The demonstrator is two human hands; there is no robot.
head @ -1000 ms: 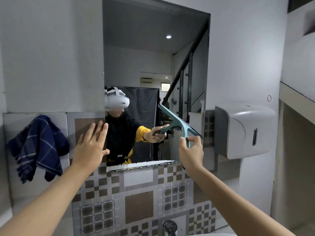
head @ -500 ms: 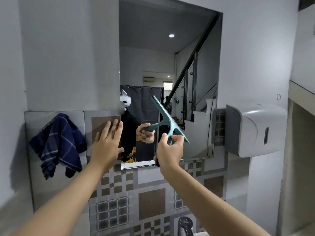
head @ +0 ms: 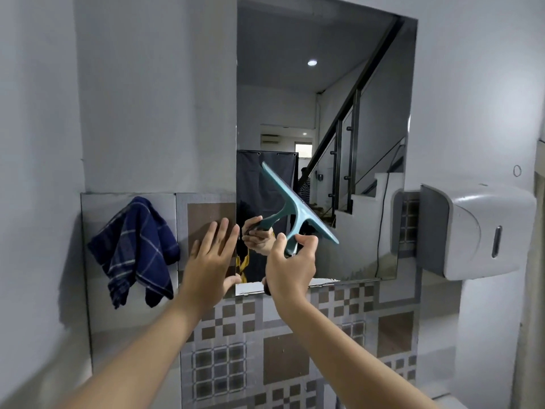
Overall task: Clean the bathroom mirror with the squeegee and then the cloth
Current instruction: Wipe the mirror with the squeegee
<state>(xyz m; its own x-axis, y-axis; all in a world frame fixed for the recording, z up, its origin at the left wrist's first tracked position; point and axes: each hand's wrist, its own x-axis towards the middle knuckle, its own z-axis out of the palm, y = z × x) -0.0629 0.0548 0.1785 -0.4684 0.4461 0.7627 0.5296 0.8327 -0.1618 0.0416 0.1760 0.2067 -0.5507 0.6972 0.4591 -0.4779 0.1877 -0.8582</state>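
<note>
1. Two bare hands raised before the wall mirror (head: 321, 119), forearms reaching up from 6 o'clock.
2. Right hand (head: 290, 268) closed around the handle of the teal squeegee (head: 295, 208), thumb and forefinger pinching near the neck.
3. Squeegee blade tilted, running from about 11 o'clock down to 4 o'clock, held over the lower left part of the glass (contact with the glass cannot be told); handle and gripping hand doubled in the reflection.
4. Left hand (head: 211, 258) open and holding nothing, fingers spread and pointing up, laid against the tiled wall (head: 295, 358) at the mirror's left edge, fingertips just over that edge.
5. Dark blue checked cloth (head: 137, 249) hanging on the wall at 9 o'clock from the hands, well apart from the mirror, untouched.
6. White paper towel dispenser (head: 472, 231) mounted at 3 o'clock, just beside the mirror's right edge.
7. Staircase with dark railing and one ceiling light seen only as reflections.
</note>
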